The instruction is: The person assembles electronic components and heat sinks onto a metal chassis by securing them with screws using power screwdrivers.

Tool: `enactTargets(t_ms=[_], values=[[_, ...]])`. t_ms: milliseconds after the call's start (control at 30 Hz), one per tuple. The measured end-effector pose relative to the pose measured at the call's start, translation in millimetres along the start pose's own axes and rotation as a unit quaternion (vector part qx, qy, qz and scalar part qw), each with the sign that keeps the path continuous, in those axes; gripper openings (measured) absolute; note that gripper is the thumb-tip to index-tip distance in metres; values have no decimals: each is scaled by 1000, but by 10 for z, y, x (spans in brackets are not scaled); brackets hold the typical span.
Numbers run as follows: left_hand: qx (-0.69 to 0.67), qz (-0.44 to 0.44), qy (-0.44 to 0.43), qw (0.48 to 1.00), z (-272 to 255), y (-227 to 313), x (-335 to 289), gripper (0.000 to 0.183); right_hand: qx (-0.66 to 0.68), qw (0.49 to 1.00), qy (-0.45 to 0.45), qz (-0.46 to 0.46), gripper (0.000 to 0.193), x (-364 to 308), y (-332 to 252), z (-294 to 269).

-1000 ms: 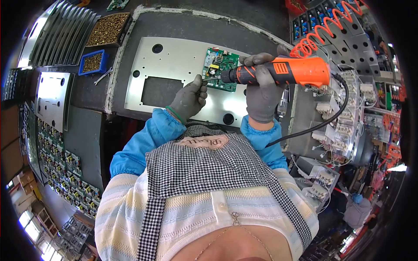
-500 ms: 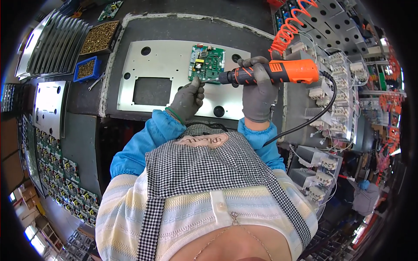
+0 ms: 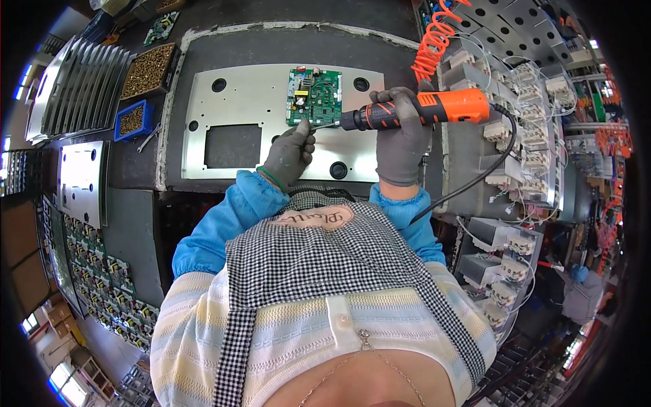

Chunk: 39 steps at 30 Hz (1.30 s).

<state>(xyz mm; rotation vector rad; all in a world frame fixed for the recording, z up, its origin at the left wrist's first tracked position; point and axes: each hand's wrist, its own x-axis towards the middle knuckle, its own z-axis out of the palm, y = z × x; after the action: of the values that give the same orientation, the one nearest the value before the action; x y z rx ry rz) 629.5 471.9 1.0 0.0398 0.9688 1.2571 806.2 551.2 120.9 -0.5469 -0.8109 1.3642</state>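
Observation:
My gloved right hand (image 3: pixel 400 150) is wrapped round an orange and black electric screwdriver (image 3: pixel 458 106), held level with its bit (image 3: pixel 325 126) pointing left. The bit's tip meets the pinched fingers of my gloved left hand (image 3: pixel 288 156); whatever they hold is hidden or too small to name. Both hands are over a silver metal panel (image 3: pixel 254 108) with round holes and a rectangular cutout. A green circuit board (image 3: pixel 317 102) rests on the panel, just beyond the bit.
At the left are a blue bin (image 3: pixel 133 122) and a larger tray (image 3: pixel 148 71) of small brass-coloured parts, a wrench (image 3: pixel 149 138) and stacked metal panels (image 3: pixel 81 88). A black cable (image 3: pixel 468 190) trails from the screwdriver. An orange coiled hose (image 3: pixel 434 47) hangs at the far right.
The screwdriver and my right hand have shifted slightly left in the picture, as have the panel and board. My left hand keeps its pinch at the bit's tip.

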Motion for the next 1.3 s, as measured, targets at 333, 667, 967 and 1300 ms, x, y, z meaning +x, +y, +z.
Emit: enactTargets(t_ms=[333,667,967,1300], values=[[-54,-86,22,995,-50,-36,91,39,-55,995,77,-39,53,22,122,-137],[-103,-104,43,988,-309,-131,276,29,-218,974,37,-46,25,40,171,-238],[-109,-97,34,989,-434,-203,295,29,-308,930,-197,-25,42,197,262,-77],[-266,42,82,959,-734,165,29,27,-310,931,-193,-6,40,257,377,-14]])
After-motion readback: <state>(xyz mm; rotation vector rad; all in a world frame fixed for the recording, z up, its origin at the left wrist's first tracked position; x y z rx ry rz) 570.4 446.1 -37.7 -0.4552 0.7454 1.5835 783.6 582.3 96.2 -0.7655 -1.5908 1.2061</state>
